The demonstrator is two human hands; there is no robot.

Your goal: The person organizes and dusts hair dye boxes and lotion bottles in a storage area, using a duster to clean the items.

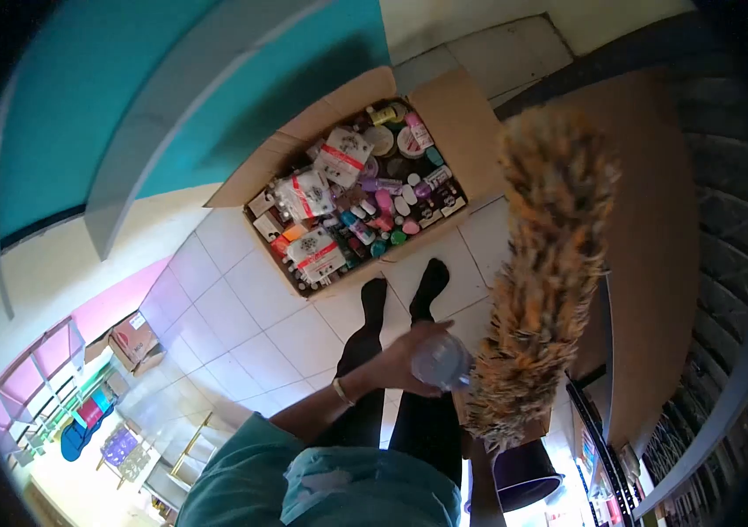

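My left hand (407,358), with a band at the wrist, is closed around a clear, round-topped bottle (440,362) in front of my legs. To the right of it a long brown and orange feather duster (550,263) stands large in the view, its lower end beside the bottle. My right forearm (485,483) reaches up from the bottom edge to below the duster, and the duster hides my right hand. Beyond my feet lies an open cardboard box (457,119) full of small bottles, jars and white packets with red stripes (305,195).
A brown board and shelves (708,386) run along the right side. Below the duster is a dark purple bucket (528,479). Another cardboard box (134,341) and a metal rack (32,378) are at the left. The floor is white tile (264,294).
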